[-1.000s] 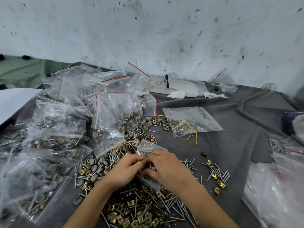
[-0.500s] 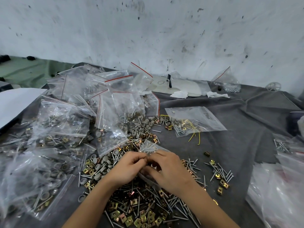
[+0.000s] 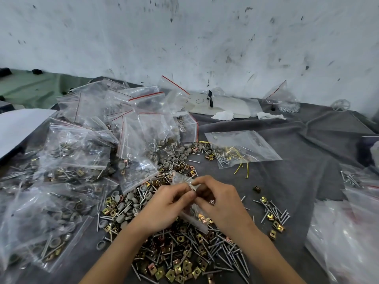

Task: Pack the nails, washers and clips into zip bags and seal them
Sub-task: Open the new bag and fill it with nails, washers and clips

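Left hand [image 3: 164, 208] and right hand [image 3: 222, 203] meet over the middle of the counter [image 3: 303, 167], each pinching the top edge of one small clear bag [image 3: 181, 178] between thumb and fingertips. Neither hand is spread; the fingers are curled in tight on the plastic. The bag hangs from that pinch down between the wrists, just above the loose pile, and its lower corner shows a few clips and nails inside.

Judging by the load already in it and the grip along the mouth, this looks like the sealing step: pressing the zip strip shut. It could also be the mouth being worked open, since the strip itself is hidden behind the fingers. If it is sealing, the next move calls for running the pinch along the whole strip so that no gap is left, with the plastic kept flat and no nail point caught in the track.

The bag is thin, crinkled and glossy, so its edges are hard to trace. Loose nails [image 3: 207, 250] lie criss-crossed below the hands, brassy square clips [image 3: 177, 270] nearest the camera, grey round washers [image 3: 123, 203] to the left. Filled bags [image 3: 78, 154] with red zip lines are heaped at the left, and empty bags [image 3: 348, 234] lie at the right edge, so much of the task is done and much loose stock remains
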Motion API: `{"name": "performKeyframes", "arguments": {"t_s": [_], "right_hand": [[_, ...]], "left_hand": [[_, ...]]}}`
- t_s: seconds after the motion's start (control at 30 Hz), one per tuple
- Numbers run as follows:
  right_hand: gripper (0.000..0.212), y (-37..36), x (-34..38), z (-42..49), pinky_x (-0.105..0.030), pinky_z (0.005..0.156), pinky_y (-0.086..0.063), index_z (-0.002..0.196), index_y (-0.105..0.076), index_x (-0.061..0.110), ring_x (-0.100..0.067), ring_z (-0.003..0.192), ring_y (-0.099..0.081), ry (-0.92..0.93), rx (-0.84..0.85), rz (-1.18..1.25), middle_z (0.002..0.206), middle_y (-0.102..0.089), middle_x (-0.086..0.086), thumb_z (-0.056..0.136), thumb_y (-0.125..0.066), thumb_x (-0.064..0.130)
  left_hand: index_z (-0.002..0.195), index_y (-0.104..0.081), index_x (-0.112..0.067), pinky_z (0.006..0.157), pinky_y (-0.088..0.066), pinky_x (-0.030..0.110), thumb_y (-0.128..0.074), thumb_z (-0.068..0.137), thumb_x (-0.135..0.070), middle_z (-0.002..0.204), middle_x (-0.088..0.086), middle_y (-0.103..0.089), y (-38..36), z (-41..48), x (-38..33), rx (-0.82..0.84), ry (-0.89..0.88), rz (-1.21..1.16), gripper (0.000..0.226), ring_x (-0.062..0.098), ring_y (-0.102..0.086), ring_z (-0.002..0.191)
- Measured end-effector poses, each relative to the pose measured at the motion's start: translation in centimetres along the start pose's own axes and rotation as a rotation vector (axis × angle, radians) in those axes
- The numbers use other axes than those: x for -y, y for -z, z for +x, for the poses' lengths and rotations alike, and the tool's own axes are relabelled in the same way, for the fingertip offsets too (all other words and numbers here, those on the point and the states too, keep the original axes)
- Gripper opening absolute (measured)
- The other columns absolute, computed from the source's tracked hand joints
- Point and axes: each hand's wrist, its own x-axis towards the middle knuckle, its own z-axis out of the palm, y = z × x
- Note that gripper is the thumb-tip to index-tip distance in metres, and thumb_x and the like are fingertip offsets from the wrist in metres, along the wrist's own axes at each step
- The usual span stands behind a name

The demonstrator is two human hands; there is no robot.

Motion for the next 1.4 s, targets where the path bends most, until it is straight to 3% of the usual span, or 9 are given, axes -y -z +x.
{"name": "performKeyframes", "arguments": {"t_s": [0.17,0.27,0.53,0.73,0.83,1.03,1.13,1.27,1.4], "right_hand": [[0.017,0.0,0.0,0.0,-0.028,0.077,-0.048,0.102,-0.068,0.015,-0.013,0.085,-0.062,0.007,0.001,-0.128,0.092,-0.07,0.001,0.087,-0.067,0.022],[0.022,0.0,0.3,0.1,-0.031,0.082,-0.047,0.109,-0.068,0.015,-0.016,0.092,-0.062,0.045,0.047,-0.169,0.1,-0.069,-0.001,0.091,-0.061,0.025],[0.027,0.1,0.5,0.2,-0.035,0.09,-0.044,0.12,-0.061,0.011,-0.021,0.103,-0.058,0.037,0.185,-0.196,0.113,-0.064,-0.004,0.097,-0.05,0.019],[0.029,0.9,0.2,0.0,-0.017,0.084,-0.038,0.124,-0.059,0.01,-0.019,0.101,-0.056,0.084,0.245,-0.171,0.113,-0.062,-0.006,0.097,-0.05,0.015],[0.026,1.3,-0.1,-0.2,-0.017,0.079,-0.038,0.118,-0.061,0.006,-0.017,0.093,-0.056,0.131,0.279,-0.183,0.106,-0.062,-0.008,0.097,-0.051,0.016],[0.018,2.1,-0.5,-0.4,-0.004,0.069,-0.038,0.105,-0.068,0.004,0.009,0.071,-0.052,0.149,0.284,-0.041,0.088,-0.066,0.001,0.091,-0.061,0.012],[0.016,2.0,-0.5,-0.7,-0.015,0.064,-0.047,0.102,-0.068,0.006,0.001,0.068,-0.06,0.091,0.186,0.009,0.077,-0.062,0.009,0.091,-0.061,0.015],[0.013,1.3,-0.2,-1.0,-0.021,0.065,-0.046,0.097,-0.071,0.007,-0.011,0.072,-0.061,0.076,-0.016,-0.067,0.081,-0.07,-0.002,0.089,-0.064,0.014],[0.012,1.1,0.3,-1.1,-0.023,0.068,-0.045,0.095,-0.072,0.009,-0.012,0.074,-0.061,0.054,-0.029,-0.109,0.084,-0.071,-0.002,0.087,-0.065,0.013]], "left_hand": [[0.073,-0.057,-0.021,0.057,-0.044,0.021,-0.052,0.097,-0.02,0.064,-0.006,-0.06,0.0,0.0,-0.1,-0.032,-0.046,0.063,0.025,0.006,-0.057,0.06],[0.068,-0.051,-0.028,0.054,-0.035,0.012,-0.05,0.098,-0.018,0.059,-0.017,-0.054,0.3,0.2,-0.2,0.002,-0.027,0.069,0.032,0.001,-0.049,0.055],[0.068,-0.051,-0.023,0.053,-0.034,0.017,-0.051,0.098,-0.019,0.057,-0.019,-0.051,0.8,0.3,-0.2,0.129,0.015,0.109,0.03,0.002,-0.044,0.054],[0.083,-0.061,-0.006,0.055,-0.037,0.022,-0.052,0.098,-0.018,0.066,0.0,-0.054,1.4,0.6,-0.8,0.253,-0.025,0.165,0.021,0.003,-0.044,0.057],[0.082,-0.061,-0.005,0.053,-0.034,0.017,-0.053,0.098,-0.016,0.063,-0.007,-0.051,1.8,0.8,-1.4,0.336,-0.036,0.165,0.021,0.002,-0.043,0.053],[0.082,-0.06,-0.004,0.051,-0.033,0.012,-0.052,0.098,-0.013,0.06,-0.013,-0.048,2.2,1.2,-2.2,0.438,0.017,0.057,0.019,-0.001,-0.042,0.05],[0.079,-0.058,-0.01,0.055,-0.037,0.016,-0.05,0.098,-0.014,0.063,-0.007,-0.05,1.7,1.2,-2.3,0.368,0.022,0.017,0.021,0.002,-0.045,0.054],[0.068,-0.051,-0.02,0.057,-0.037,0.017,-0.046,0.1,-0.015,0.058,-0.015,-0.05,0.0,0.8,-1.8,0.073,-0.039,0.008,0.032,0.002,-0.047,0.056],[0.069,-0.051,-0.02,0.056,-0.036,0.013,-0.042,0.101,-0.017,0.057,-0.013,-0.049,-1.1,0.6,-1.5,-0.066,-0.021,-0.039,0.034,0.002,-0.047,0.054]]}}
